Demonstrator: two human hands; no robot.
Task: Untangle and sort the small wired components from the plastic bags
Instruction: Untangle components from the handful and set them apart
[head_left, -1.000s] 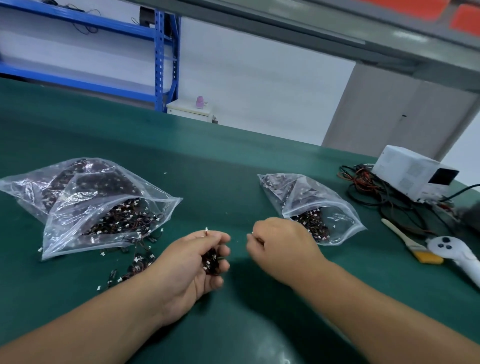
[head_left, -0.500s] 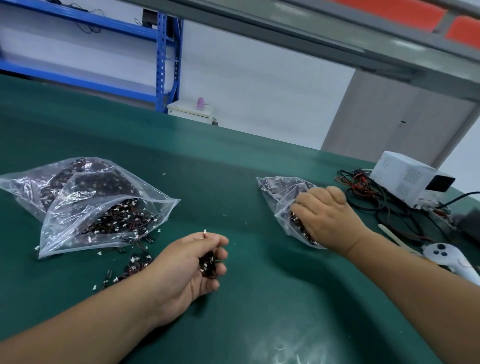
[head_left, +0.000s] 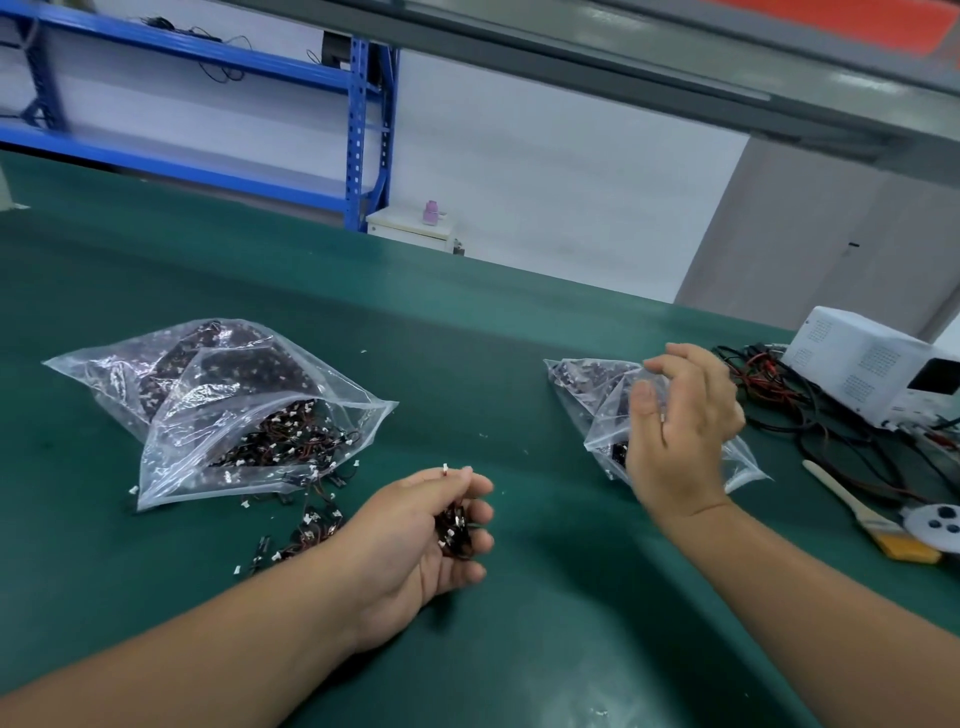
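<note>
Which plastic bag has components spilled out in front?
The large front bag on the left: loose components lie on the mat at its mouth. The small bag by the right hand shows no such pile.

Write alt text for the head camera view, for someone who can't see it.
A person's left hand grips a clump of wired components over a green bench, while the right hand hangs open over the smaller bag. A larger bag of components lies to the left, some spilled beside it.

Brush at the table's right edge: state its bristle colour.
Yellow bristles on the brush, with a cream handle; head view.
</note>
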